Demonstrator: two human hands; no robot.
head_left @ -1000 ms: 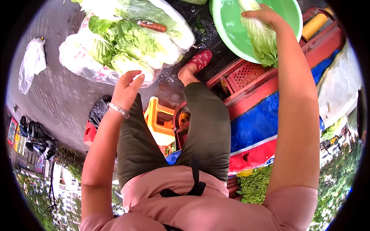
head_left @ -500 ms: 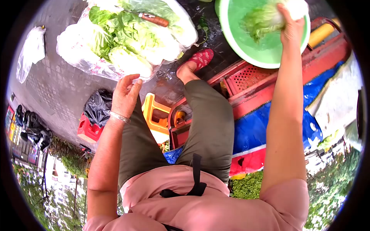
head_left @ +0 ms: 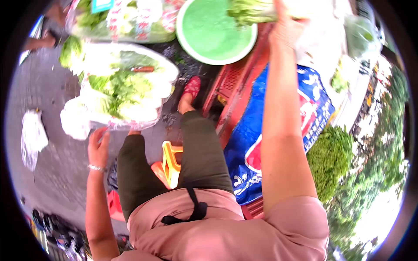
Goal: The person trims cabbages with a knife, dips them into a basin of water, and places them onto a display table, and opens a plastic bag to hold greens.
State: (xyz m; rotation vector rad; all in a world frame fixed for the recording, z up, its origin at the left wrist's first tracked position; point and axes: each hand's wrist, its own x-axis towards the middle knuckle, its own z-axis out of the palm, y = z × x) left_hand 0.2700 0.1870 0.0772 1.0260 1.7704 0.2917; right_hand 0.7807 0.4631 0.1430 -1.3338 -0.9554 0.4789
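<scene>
At the upper right my right hand (head_left: 288,28) is closed on a napa cabbage (head_left: 252,11), its green leaves pointing left, beside and above the rim of a green basin (head_left: 217,32) of water. My left hand (head_left: 99,148) holds nothing. Its fingers are loosely apart and hang close to the near edge of a clear plastic bag (head_left: 114,125). Several pale cabbages (head_left: 143,89) and leafy tops fill that bag. Lying over them is a tool with a reddish-brown handle (head_left: 143,68), its far part hard to make out.
Another bag of greens (head_left: 130,24) lies behind. A blue printed sheet (head_left: 248,143) covers the stand on the right, with bundled greens (head_left: 333,161) near it. A yellow stool (head_left: 170,161) stands by my legs. A white bag (head_left: 34,137) lies on the ground at left.
My right hand has lifted the cabbage out of the basin and up to the right. The view has shifted, showing more of the stand. My left hand remains near the bag, empty.
</scene>
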